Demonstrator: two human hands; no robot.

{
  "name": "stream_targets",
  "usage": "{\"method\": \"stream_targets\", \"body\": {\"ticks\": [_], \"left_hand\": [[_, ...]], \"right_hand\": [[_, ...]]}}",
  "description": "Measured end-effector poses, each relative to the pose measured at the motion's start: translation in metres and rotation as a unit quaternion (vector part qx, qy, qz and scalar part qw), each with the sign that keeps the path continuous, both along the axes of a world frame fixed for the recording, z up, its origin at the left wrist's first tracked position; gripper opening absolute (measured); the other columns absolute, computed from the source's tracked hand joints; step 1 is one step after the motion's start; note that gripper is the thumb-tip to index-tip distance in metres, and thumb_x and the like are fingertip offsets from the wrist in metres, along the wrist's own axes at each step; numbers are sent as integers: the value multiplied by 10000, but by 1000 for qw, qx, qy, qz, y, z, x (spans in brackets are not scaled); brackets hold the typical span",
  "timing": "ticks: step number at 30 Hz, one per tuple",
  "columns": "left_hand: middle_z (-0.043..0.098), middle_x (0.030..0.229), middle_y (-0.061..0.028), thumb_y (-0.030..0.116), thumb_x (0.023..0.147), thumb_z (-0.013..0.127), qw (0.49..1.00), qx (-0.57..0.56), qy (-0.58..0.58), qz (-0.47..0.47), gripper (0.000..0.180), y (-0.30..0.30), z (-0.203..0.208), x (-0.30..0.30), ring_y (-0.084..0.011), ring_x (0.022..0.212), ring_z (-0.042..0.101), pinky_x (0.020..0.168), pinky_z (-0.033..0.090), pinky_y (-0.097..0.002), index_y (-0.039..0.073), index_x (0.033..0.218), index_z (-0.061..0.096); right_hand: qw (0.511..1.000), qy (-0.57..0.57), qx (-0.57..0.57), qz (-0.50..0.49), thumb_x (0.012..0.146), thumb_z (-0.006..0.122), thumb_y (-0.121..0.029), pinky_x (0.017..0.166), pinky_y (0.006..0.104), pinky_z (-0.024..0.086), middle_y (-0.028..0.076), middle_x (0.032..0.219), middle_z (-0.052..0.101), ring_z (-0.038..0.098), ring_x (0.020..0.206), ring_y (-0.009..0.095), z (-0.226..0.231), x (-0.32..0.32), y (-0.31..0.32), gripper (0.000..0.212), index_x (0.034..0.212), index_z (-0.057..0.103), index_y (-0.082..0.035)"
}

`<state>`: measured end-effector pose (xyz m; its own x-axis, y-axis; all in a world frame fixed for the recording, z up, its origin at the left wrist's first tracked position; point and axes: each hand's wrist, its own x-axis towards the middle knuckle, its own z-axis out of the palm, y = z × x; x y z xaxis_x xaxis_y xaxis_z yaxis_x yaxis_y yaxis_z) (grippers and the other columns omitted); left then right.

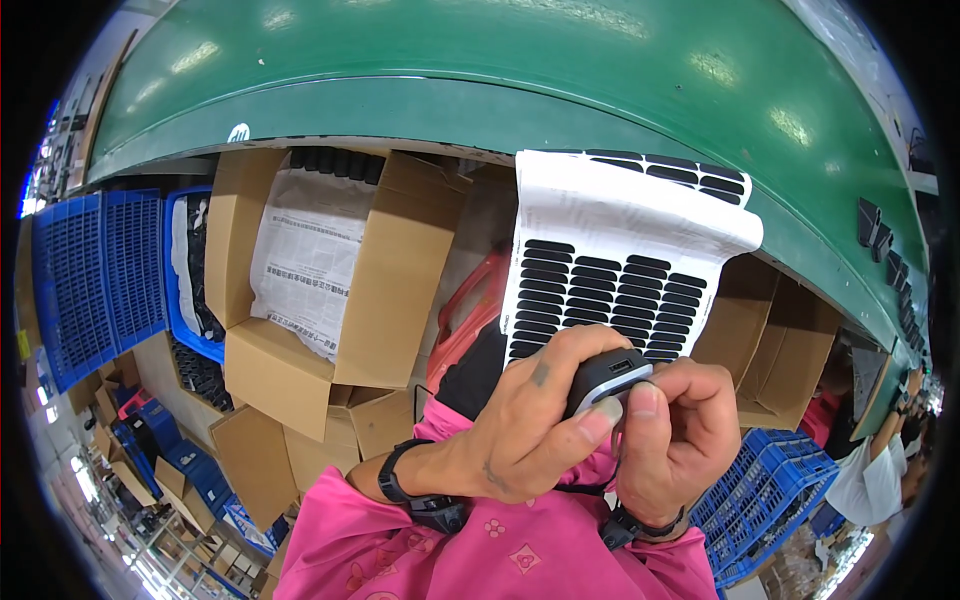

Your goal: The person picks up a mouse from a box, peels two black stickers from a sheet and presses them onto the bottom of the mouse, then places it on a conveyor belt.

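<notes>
A small black device (592, 375) with rounded corners, a silver-grey rim and a rectangular port in its end is held up above my lap. My left hand (535, 420) is closed around it, fingers over the far side and thumb along the rim. At its right end, my right hand (680, 430) grips with thumb and curled forefinger; anything small between those fingertips is hidden. Just beyond both hands, a white sheet of black oblong stickers (590, 285) drapes over the table edge toward my lap, its upper part folded over.
The green table (400, 110) spans the far side, with black pieces (875, 235) at its right. Open cardboard boxes stand below: one lined with printed paper (305, 250), another (770, 340) right. Blue crates (765, 490) flank me, and a red stool (465, 310) is under the table.
</notes>
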<state>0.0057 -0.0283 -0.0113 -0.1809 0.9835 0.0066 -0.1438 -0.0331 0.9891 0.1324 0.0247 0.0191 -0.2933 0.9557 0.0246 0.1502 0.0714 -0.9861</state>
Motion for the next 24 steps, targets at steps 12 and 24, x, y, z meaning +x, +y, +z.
{"method": "stream_targets", "body": {"ticks": [12, 24], "left_hand": [[541, 1050, -254, 189, 879, 506, 998, 41, 43, -7, 448, -1, -2, -4, -353, 785, 596, 697, 497, -393, -118, 1193, 418], [568, 1049, -138, 380, 885, 430, 982, -132, -136, -4, 514, -4, 7, -3, -169, 912, 564, 790, 464, -308, -33, 1190, 427]], "right_hand": [[1000, 2, 14, -6, 814, 680, 10, 478, 207, 374, 57, 671, 589, 503, 557, 74, -2, -4, -2, 143, 861, 546, 27], [985, 134, -96, -46, 906, 586, -75, 495, 195, 384, 59, 678, 589, 484, 563, 48, -1, -8, 2, 124, 890, 535, 37]]}}
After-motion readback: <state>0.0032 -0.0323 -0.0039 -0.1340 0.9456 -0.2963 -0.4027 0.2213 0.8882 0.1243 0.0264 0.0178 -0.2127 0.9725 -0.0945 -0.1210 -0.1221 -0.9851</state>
